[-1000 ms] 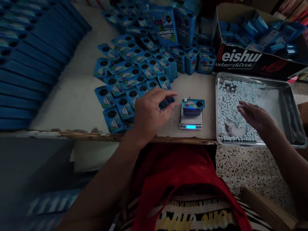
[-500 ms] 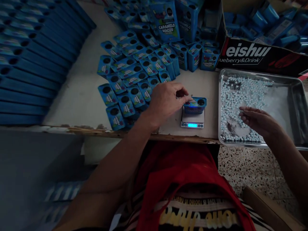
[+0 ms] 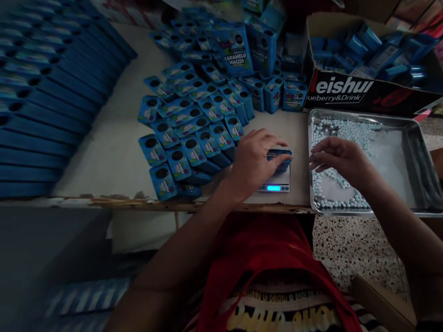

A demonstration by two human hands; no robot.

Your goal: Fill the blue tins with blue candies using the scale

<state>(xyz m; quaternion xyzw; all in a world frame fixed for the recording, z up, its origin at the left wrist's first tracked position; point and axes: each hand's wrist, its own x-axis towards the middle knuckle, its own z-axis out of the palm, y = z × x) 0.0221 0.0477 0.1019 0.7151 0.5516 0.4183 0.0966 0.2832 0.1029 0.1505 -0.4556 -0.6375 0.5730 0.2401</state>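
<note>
"While the left hand [image 3: 255, 157] grips the blue box [image 3: 278, 152], which way does that box point?"

"Crosswise. Its visible long edge runs left to right, roughly in line with the near edge of the surface [image 3: 104, 161], and its right end pokes out past the thumb, towards the metal tray [image 3: 394, 143]."

"Upright or tilted?"

"I can't tell; the hand covers too much of it."

"And where is it, exactly?"

"Over the plate of the small scale [image 3: 284, 177], behind the lit display [image 3: 273, 188]. Whether its full weight rests there, I can't say."

"How is that hand set?"

"Thumb across the near side, fingers arched over the far side, the box pinched between them."

"What does the box look like?"

"Dark blue, narrow, with rounded corners and some printing on the part that shows, too small to read. The left part is hidden under the hand."

"Does it match the others?"

"In colour, yes. The grouped boxes [image 3: 194, 150] to the left are blue too, with dark round spots on their tops."

"The right hand [image 3: 341, 159]?"

"Above the tray's left side, near the pale beads [image 3: 349, 127]. Its fingers are loosely bent, thumb close to the fingertips. Whether they pinch a bead, I can't tell."
</note>
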